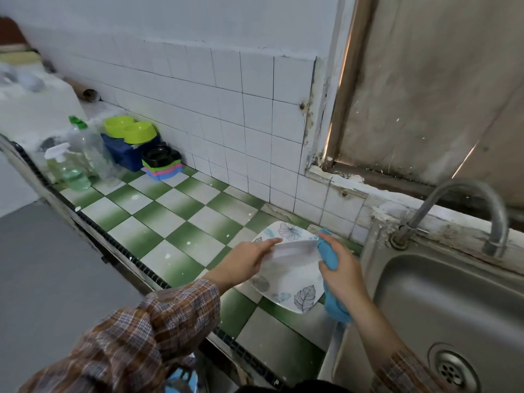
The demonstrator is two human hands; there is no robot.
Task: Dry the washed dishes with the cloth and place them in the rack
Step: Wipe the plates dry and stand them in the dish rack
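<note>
The right hand (343, 275) is curled tight round a bunched blue cloth (328, 249), one end poking out beyond the fingers and the other hanging below the wrist. It presses the cloth against the right edge of a square white plate (292, 279) printed with grey leaves and pale blue flowers. The left hand (246, 260) holds the same plate by its left rim, forefinger stretched along the upper face; the thumb is hidden behind the hand. The plate sits tilted between the two hands, near corner low, over the green-and-white chequered tile counter (181, 219), just left of the stainless steel sink (442, 302). Whether its near corner touches the tiles is hard to tell, and its middle is smeared by blur. Both forearms reach in from the near edge in brown plaid sleeves (158, 321), the right one cut off by the frame. A curved grey metal tap (482, 199) stands at the far side of the sink. Far left along the counter stand a clear spray bottle of green liquid (71, 171), a clear plastic bottle with a green cap (85, 140), a lime-green double bowl (130, 129) on a dark blue box (127, 156), and a stack of coloured dishes (161, 164).
</note>
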